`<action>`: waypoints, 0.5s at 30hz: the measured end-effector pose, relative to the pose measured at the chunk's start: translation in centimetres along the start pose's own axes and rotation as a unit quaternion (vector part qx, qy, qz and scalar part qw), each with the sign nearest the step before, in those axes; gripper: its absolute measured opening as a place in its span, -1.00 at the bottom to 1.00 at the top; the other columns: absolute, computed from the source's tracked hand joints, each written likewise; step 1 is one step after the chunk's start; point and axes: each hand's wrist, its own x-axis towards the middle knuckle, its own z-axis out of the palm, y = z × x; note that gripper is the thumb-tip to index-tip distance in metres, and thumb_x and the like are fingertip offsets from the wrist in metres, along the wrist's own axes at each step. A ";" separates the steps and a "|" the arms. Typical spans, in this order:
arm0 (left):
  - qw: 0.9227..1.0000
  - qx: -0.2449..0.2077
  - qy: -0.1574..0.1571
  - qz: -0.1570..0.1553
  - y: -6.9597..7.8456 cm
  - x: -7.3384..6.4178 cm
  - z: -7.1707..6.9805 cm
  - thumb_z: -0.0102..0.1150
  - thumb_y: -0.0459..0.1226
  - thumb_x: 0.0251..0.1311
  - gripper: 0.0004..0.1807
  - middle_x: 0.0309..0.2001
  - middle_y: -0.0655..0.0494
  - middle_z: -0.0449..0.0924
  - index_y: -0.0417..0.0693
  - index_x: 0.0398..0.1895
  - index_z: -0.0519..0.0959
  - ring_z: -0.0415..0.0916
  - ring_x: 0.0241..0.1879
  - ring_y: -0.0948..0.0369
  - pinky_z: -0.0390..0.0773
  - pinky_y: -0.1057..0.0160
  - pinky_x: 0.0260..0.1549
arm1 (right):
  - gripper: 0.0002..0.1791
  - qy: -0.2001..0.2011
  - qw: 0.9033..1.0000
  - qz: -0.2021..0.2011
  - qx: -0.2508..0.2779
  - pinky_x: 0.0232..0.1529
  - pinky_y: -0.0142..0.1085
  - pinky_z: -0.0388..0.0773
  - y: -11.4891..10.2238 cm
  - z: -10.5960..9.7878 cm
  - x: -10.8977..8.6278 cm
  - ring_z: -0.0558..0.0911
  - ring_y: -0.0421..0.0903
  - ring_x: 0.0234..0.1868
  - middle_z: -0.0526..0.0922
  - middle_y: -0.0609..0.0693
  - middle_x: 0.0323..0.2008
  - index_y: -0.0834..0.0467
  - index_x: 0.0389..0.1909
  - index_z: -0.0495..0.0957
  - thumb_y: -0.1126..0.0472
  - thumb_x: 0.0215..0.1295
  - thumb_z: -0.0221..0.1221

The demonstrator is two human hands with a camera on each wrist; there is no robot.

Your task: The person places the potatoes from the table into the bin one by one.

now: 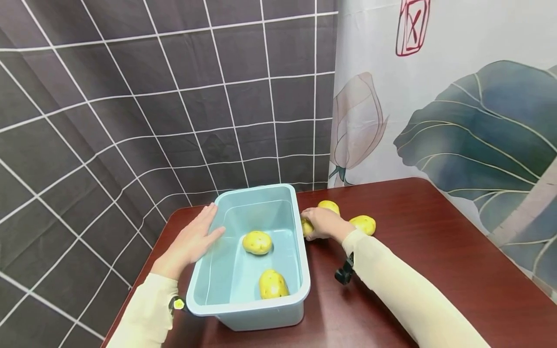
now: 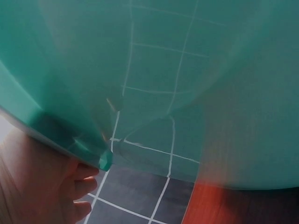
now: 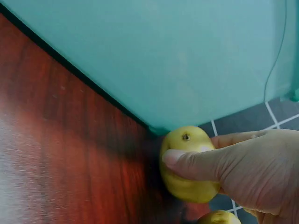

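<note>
A yellow potato is gripped in my right hand, thumb across its near side in the right wrist view. It is low over the table, close beside the right wall of a light blue plastic bin. My left hand lies along the bin's left rim with fingers straight and the thumb reaching over the inside. Within the bin lie two potatoes, one near the middle and another toward the near end. Two more potatoes sit past my right hand, one behind it and one to its right.
The bin stands on a dark red wooden table. Behind the table hang a dark grid-patterned curtain and a white curtain with flower and leaf prints. Each wrist carries a small black strapped device.
</note>
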 end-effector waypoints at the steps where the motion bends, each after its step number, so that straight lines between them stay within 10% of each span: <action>1: 1.000 0.000 0.000 0.000 0.0 0.0 0.0 -0.15 0.10 0.40 -0.19 0.51 -0.13 -0.09 -0.21 0.50 -0.02 -0.21 0.49 -0.07 -0.04 -0.14 0.36 | -0.30 -0.001 1.000 0.000 -0.001 0.16 -0.05 0.44 -0.1 0.0 -0.3 0.54 0.01 0.11 0.55 0.06 0.16 0.12 0.15 0.53 0.00 -0.07 0.48; 15: 1.000 -0.002 -0.003 0.000 0.0 0.0 -0.2 -0.14 0.09 0.40 -0.20 0.51 -0.12 -0.10 -0.20 0.51 -0.03 -0.22 0.49 -0.07 -0.04 -0.15 0.36 | -0.30 0.024 0.999 -0.032 0.017 0.14 -0.01 0.45 -0.2 0.2 -4.7 0.48 0.04 0.21 0.52 0.09 0.19 0.07 0.18 0.53 0.01 -0.05 0.48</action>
